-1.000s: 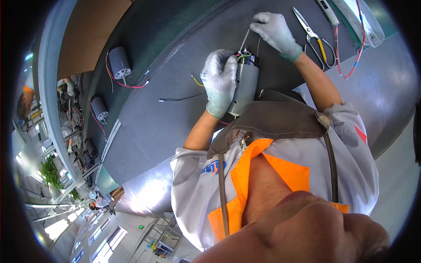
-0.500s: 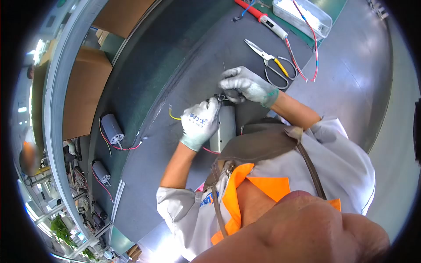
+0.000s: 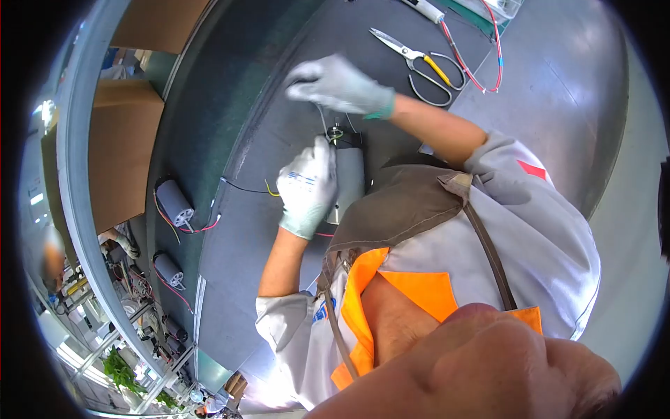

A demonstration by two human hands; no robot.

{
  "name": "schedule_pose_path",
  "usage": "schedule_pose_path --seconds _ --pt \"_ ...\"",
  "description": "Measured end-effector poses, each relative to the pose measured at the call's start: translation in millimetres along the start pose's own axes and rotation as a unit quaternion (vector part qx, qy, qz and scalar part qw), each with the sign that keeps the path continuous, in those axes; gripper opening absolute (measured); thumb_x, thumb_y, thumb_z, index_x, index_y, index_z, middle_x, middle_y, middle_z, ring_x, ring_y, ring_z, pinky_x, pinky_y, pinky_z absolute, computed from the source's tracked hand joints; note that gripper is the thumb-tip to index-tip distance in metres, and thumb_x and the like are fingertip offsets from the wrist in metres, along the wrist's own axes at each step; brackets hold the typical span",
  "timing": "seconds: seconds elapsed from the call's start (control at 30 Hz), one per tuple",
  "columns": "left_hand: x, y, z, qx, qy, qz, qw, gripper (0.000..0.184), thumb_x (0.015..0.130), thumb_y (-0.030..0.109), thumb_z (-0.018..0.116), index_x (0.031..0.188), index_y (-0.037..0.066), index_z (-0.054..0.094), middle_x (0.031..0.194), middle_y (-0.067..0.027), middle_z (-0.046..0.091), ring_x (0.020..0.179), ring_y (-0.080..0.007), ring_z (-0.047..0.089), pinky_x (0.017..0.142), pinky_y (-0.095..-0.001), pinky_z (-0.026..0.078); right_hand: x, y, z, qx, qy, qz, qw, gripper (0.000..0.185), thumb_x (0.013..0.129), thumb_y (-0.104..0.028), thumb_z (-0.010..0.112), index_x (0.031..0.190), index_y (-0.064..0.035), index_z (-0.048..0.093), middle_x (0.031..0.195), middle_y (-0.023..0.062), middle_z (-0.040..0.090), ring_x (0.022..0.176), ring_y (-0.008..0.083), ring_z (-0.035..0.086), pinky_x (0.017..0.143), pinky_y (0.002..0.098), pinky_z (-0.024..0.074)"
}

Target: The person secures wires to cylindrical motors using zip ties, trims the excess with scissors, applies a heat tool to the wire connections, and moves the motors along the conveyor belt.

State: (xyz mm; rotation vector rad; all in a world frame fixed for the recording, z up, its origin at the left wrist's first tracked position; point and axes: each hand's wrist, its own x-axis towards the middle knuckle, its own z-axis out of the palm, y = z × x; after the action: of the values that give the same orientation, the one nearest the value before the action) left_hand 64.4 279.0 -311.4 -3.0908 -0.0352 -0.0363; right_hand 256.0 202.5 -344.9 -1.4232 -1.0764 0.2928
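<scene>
My left hand (image 3: 306, 188), in a pale glove, is wrapped round the left side of a grey cylindrical motor (image 3: 350, 171), its fingertips by the top end. The motor lies at the front of the dark work surface, its lower end close to the apron. Above it, my gloved right hand (image 3: 331, 85) pinches a thin grey strand (image 3: 322, 120) that runs down to the motor's top. Small wires, one yellow-green (image 3: 336, 137), show at that end. A black wire (image 3: 244, 187) and a yellow wire end (image 3: 271, 190) stick out left of my left hand.
Scissors (image 3: 434, 68) with a yellow-wrapped handle lie at the upper right, near a white-handled tool (image 3: 423, 10) and red cable (image 3: 457, 59). Two motors (image 3: 174, 202) (image 3: 168, 269) with wires lie on the left. Beyond a metal rail (image 3: 78, 167) stand cardboard pieces (image 3: 125, 150).
My right hand has moved up and left, away from the motor's top, and the strand now shows stretched between them. My left hand stays on the motor. The camera view has shifted.
</scene>
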Motion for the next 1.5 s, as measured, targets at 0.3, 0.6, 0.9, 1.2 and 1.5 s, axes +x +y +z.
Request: schedule_pose_path --seconds 0.3,0.6,0.9,1.2,1.5 --pt "48 -45 -6 -0.362 0.033 0.047 0.931 0.027 0.097 0.016 0.061 0.118 0.0 0.064 0.111 -0.0167 0.065 0.104 -0.0319 0.064 0.092 -0.0368 0.05 -154 2 -130 -0.524 -0.038 0.074 0.847 0.049 0.085 -0.001 0.061 0.134 -0.0058 0.054 0.118 0.0234 0.06 0.104 0.0403 0.061 0.088 0.0475 0.0502" --pt "84 -65 -10 -0.622 -0.078 -0.119 0.77 0.034 0.098 0.027 0.063 0.115 -0.001 0.071 0.109 -0.0078 0.072 0.105 -0.0135 0.064 0.098 -0.0281 0.047 -148 -5 -142 -0.063 0.061 0.397 0.913 0.055 0.084 -0.005 0.07 0.137 -0.0066 0.054 0.128 0.0194 0.061 0.111 0.0325 0.063 0.095 0.0369 0.0508" --pt "105 -59 -32 -0.744 -0.077 -0.138 0.649 0.023 0.097 0.012 0.067 0.11 -0.007 0.068 0.099 -0.001 0.064 0.091 -0.0063 0.059 0.081 -0.0216 0.048 -73 -34 -89 -0.261 -0.298 0.148 0.906 0.061 0.088 -0.041 0.072 0.131 -0.002 0.055 0.121 0.0234 0.062 0.109 0.0401 0.062 0.093 0.0422 0.0506" --pt "43 -88 -57 -0.577 0.05 -0.104 0.808 0.032 0.093 0.025 0.067 0.11 -0.001 0.073 0.109 -0.0114 0.072 0.1 -0.0159 0.065 0.092 -0.0282 0.048 -77 -35 -96 -0.334 -0.251 0.247 0.874 0.053 0.088 -0.046 0.07 0.117 -0.0027 0.06 0.087 0.0225 0.067 0.08 0.0416 0.066 0.072 0.0488 0.0515" --pt "-124 -51 -41 -0.178 -0.048 -0.177 0.967 0.075 0.08 0.047 0.076 0.138 0.005 0.053 0.124 -0.018 0.064 0.115 -0.039 0.059 0.1 -0.0467 0.046 -60 -5 -103 -0.081 -0.275 0.438 0.852 0.036 0.096 -0.032 0.067 0.114 -0.0008 0.064 0.078 -0.0018 0.06 0.064 0.0049 0.054 0.052 0.0203 0.0404"
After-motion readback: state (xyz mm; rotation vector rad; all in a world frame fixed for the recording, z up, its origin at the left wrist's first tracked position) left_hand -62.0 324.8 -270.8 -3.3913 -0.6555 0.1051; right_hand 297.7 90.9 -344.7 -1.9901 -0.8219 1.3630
